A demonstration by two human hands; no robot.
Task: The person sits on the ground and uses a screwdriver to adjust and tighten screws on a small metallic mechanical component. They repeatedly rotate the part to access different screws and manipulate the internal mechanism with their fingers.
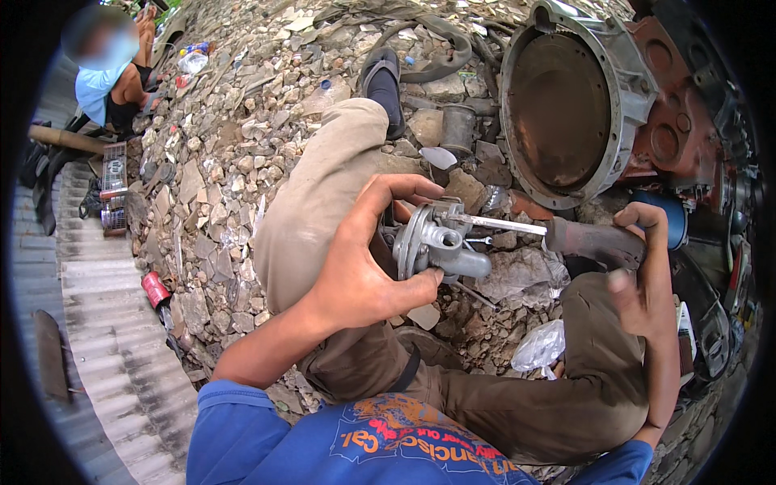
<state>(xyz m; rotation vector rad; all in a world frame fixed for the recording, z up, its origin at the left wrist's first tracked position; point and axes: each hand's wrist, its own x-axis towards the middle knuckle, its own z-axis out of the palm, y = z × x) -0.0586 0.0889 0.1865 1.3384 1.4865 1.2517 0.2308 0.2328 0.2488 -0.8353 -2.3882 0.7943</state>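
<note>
My left hand grips a grey cast-metal part that looks like a fuel pump, with a round flange and a short open port. The fingers curl over its far side while the thumb presses the near side. My right hand is wrapped around the rear end of a screwdriver's thick dark handle; its thumb sticks out below. From the handle a bright shaft runs left to the top of the pump, where the tip seems to touch it. The exact contact is too small to make out.
A large metal bell housing joined to a reddish casing stands at the far right. Beneath the pump lies a small wrench on stony ground. A clear plastic bag rests between my legs. Corrugated sheets and a seated person are left.
</note>
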